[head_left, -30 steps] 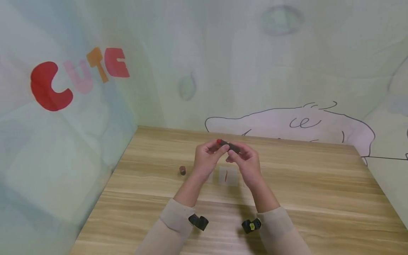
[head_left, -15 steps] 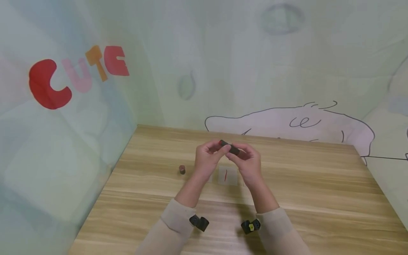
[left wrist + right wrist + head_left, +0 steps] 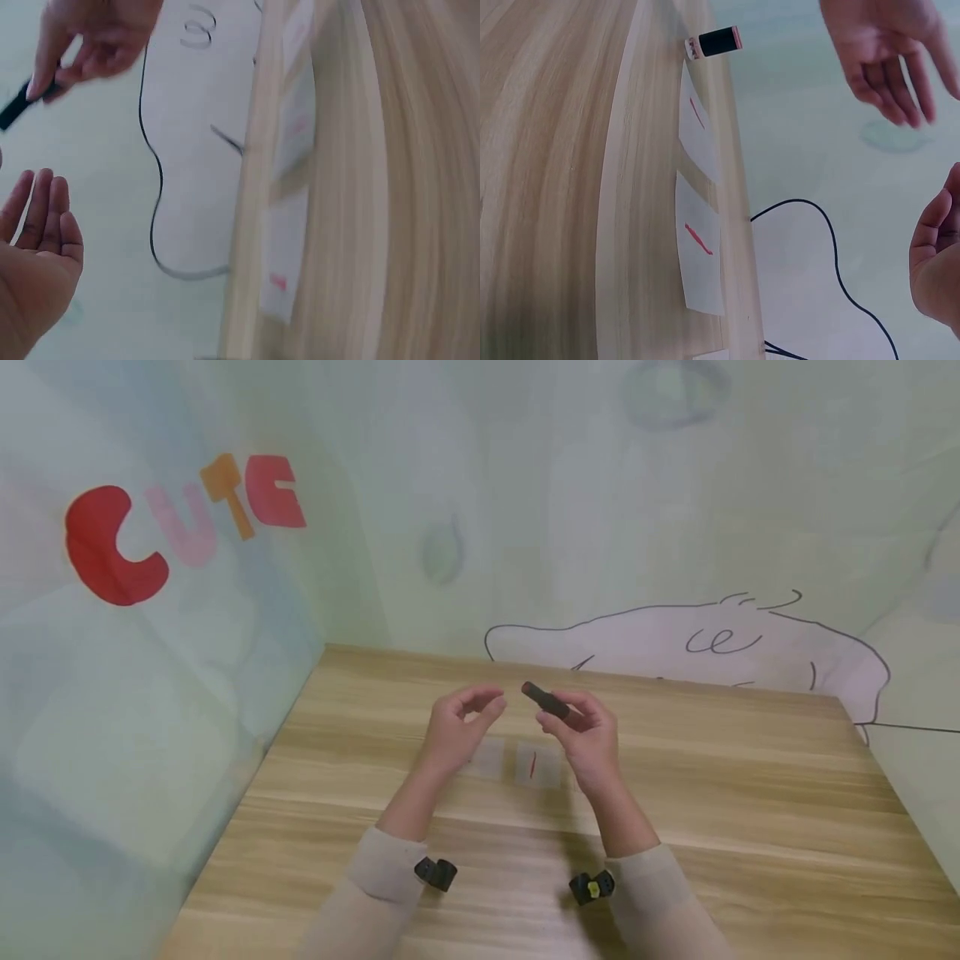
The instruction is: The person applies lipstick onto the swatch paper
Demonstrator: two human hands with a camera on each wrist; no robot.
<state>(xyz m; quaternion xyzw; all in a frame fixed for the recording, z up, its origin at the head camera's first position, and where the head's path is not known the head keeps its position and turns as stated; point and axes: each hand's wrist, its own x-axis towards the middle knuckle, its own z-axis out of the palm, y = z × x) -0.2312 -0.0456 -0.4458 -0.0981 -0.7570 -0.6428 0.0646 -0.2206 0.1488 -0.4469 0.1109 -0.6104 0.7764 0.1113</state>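
My right hand (image 3: pixel 590 739) grips a dark lipstick tube (image 3: pixel 547 701) above the table, its reddish end pointing up and to the left. The left hand (image 3: pixel 452 732) is a short way left of that end, fingers loosely curved and holding nothing. In the left wrist view, the lipstick's black end juts from the right hand (image 3: pixel 101 37), with the left palm (image 3: pixel 37 277) below it. A small black cap with a pinkish rim (image 3: pixel 718 41) stands on the table in the right wrist view; the left arm hides it from the head view.
White paper pieces lie in a row on the wooden table (image 3: pixel 712 827): one (image 3: pixel 537 765) has a red stroke, another (image 3: pixel 489 757) sits left of it, and a third is mostly behind the right hand. A printed cloth wall (image 3: pixel 570 510) rises at the back.
My left hand has let go of the lipstick and moved left, away from it. The red tip that stuck out earlier has drawn back into the tube. The right hand keeps its hold.
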